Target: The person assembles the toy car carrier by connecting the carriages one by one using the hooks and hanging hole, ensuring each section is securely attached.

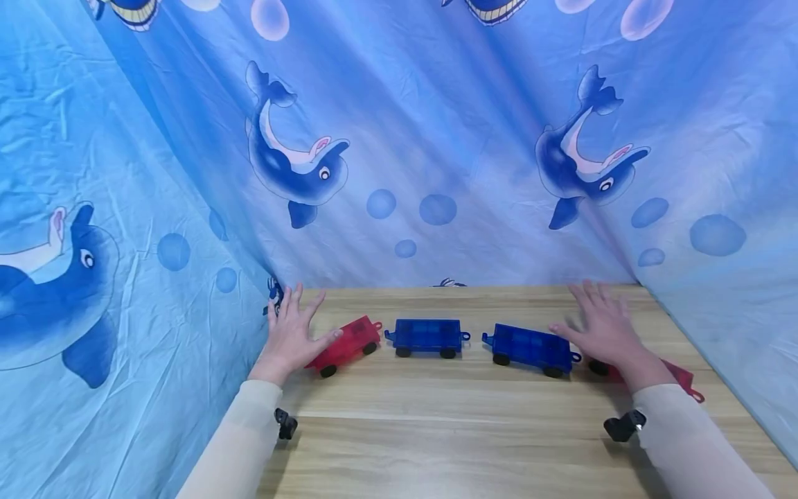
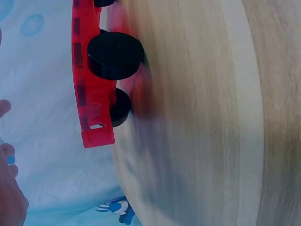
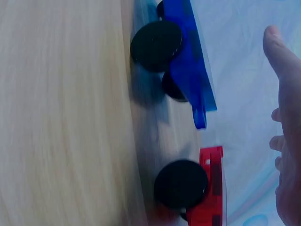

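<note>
Two red and two blue toy train cars with black wheels stand in a loose row on the wooden table. My left hand, fingers spread, hovers over the rear of the left red car. Beside that car is a blue car, with a hook at one end and a ring at the other. A second blue car sits slightly turned, its ring near the right red car. Above that red car my right hand is spread and partly hides it. In the right wrist view, a gap separates the blue car from the red car.
A light wooden table carries the cars. Blue cloth printed with dolphins and bubbles hangs along its back and sides. Each sleeve has a small black camera at the wrist, the left device and the right device.
</note>
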The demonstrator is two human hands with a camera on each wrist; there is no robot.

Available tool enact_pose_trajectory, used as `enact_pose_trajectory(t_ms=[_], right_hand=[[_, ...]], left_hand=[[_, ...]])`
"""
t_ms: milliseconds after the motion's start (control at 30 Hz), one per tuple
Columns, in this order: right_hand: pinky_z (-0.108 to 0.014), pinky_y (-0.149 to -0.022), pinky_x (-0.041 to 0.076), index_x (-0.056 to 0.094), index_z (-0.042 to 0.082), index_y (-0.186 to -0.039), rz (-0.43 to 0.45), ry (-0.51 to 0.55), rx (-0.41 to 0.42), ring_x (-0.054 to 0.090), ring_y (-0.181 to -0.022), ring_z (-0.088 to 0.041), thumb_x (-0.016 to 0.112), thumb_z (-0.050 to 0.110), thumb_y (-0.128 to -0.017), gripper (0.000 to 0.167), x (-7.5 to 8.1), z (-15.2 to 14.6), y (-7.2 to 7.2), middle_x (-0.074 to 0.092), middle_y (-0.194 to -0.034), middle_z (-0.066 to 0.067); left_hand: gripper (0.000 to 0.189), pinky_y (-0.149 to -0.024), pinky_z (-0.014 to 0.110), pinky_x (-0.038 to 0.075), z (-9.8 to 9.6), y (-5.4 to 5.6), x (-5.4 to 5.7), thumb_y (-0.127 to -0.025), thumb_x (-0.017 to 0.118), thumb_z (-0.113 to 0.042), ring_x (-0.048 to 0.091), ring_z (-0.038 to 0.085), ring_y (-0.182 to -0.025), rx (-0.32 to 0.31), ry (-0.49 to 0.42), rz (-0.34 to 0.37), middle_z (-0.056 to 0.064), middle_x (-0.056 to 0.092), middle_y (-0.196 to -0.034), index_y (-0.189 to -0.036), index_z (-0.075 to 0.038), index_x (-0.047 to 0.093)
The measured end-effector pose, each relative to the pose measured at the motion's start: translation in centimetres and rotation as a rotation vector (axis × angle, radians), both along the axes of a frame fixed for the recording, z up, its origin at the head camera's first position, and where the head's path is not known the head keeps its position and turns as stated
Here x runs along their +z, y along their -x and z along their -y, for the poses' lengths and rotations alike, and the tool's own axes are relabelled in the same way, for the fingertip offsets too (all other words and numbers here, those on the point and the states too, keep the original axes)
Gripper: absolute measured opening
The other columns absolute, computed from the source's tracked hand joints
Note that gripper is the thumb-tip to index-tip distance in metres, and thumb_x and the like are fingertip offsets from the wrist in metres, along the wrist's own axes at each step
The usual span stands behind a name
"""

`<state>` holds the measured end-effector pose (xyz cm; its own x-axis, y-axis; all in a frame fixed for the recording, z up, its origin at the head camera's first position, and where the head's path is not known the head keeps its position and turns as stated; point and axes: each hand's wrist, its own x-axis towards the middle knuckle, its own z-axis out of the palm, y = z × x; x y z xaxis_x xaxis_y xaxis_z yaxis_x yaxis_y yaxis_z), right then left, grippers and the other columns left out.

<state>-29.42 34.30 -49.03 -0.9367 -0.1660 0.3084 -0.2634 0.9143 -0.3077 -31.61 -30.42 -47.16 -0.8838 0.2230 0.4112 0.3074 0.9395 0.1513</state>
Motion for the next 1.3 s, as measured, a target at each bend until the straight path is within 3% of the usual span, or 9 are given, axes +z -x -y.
enact_pose_trajectory(t_ms=[333, 567, 767, 1067, 1300], right_hand=[[-0.077, -0.116, -0.003, 0.018, 0.005, -0.168, 0.028, 0.030, 0.039, 0.004, -0.156, -0.052, 0.066, 0.069, -0.092, 0.110, 0.5, 2.6, 0.4, 0.012, -0.170, -0.030], [-0.077, -0.117, 0.005, 0.021, 0.004, -0.167, 0.024, 0.033, 0.064, 0.013, -0.155, -0.052, 0.066, 0.071, -0.091, 0.111, 0.2, 4.3, 0.8, 0.016, -0.170, -0.029], [-0.075, -0.119, 0.004, 0.022, 0.006, -0.167, 0.019, 0.059, 0.084, 0.017, -0.154, -0.050, 0.068, 0.070, -0.090, 0.110, -0.1, 5.7, 1.1, 0.019, -0.170, -0.026], [-0.071, -0.121, 0.004, 0.017, 0.012, -0.169, 0.075, 0.065, 0.100, 0.016, -0.155, -0.048, 0.063, 0.078, -0.088, 0.114, -0.6, 8.3, 1.8, 0.018, -0.171, -0.023], [-0.070, -0.122, 0.006, 0.019, 0.012, -0.169, 0.082, 0.090, 0.113, 0.017, -0.156, -0.047, 0.070, 0.072, -0.088, 0.112, -0.8, 10.3, 2.1, 0.022, -0.170, -0.022]], left_hand=[[0.098, -0.120, 0.072, -0.005, -0.6, -0.1, -0.1, -0.087, 0.060, -0.081, 0.004, 0.043, -0.159, 0.005, -0.032, 0.037, 0.019, 0.009, -0.174, -0.164, -0.024, 0.038], [0.096, -0.120, 0.073, 0.003, -1.0, -0.4, -0.5, -0.087, 0.061, -0.081, 0.012, 0.045, -0.157, 0.002, -0.039, 0.019, 0.022, 0.019, -0.171, -0.162, -0.023, 0.043], [0.095, -0.119, 0.075, 0.009, -1.2, -0.5, -0.7, -0.087, 0.063, -0.078, 0.017, 0.047, -0.155, 0.005, -0.061, 0.039, 0.023, 0.020, -0.170, -0.161, -0.022, 0.045], [0.095, -0.118, 0.075, 0.012, -1.8, -1.0, -1.0, -0.087, 0.064, -0.078, 0.023, 0.052, -0.151, 0.010, -0.113, 0.124, 0.024, 0.020, -0.170, -0.161, -0.023, 0.043], [0.093, -0.118, 0.073, 0.017, -2.3, -1.1, -1.4, -0.088, 0.067, -0.075, 0.026, 0.054, -0.148, 0.008, -0.152, 0.139, 0.022, 0.019, -0.170, -0.162, -0.024, 0.042]])
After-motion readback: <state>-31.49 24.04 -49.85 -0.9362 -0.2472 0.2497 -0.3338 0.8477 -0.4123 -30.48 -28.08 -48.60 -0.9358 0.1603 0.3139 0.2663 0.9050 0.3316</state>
